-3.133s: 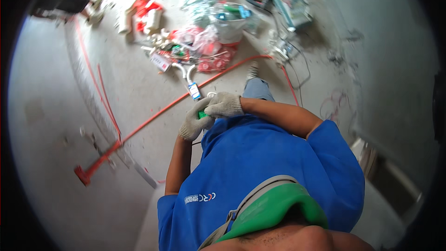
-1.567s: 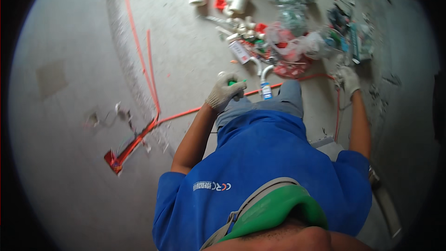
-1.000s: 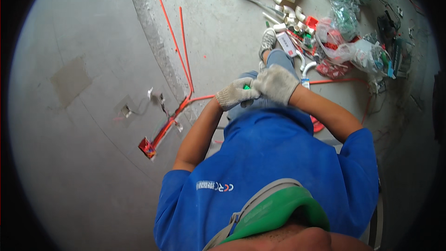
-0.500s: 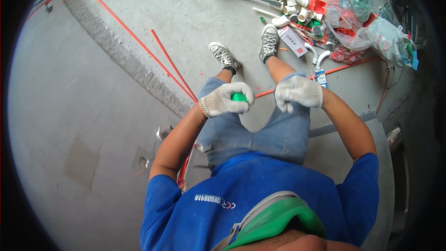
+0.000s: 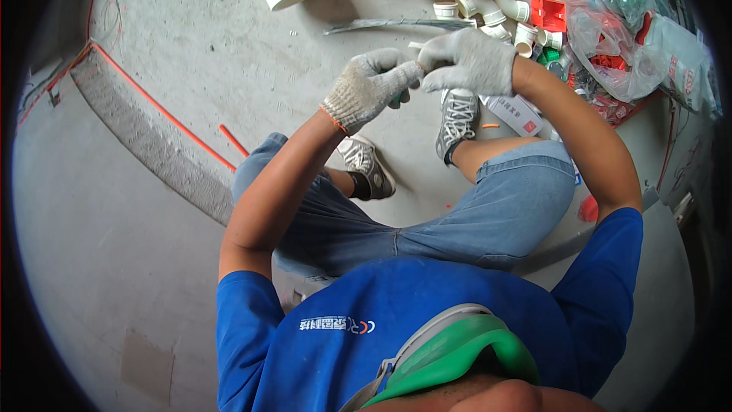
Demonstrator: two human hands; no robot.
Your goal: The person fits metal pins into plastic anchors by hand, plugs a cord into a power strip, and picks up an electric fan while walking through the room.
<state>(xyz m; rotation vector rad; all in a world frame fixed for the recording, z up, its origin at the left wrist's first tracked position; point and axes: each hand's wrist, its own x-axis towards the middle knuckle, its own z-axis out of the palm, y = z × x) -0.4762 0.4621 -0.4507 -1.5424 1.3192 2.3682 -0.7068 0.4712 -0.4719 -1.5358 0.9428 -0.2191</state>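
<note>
Gray floor [image 5: 191, 53] lies under you. Your left hand [image 5: 371, 90] curls its fingers round a mostly hidden green thing [image 5: 397, 99]. Your right hand [image 5: 473, 61] meets it; I can't tell if its fingers grip. From there: gray wires [image 5: 400, 24] at 12 o'clock, red box [image 5: 548, 15] at 2, plastic bags [image 5: 637, 76] at 3, white box [image 5: 518, 117] peeking past your right arm at 4.

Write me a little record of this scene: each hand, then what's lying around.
Left hand: gloved, curled around a small green object, mostly hidden
Right hand: gloved, fingertips close to the left's; whether it holds anything is unclear
On the floor ahead: white pipe fittings, red boxes
Further right: clear plastic bags
</note>
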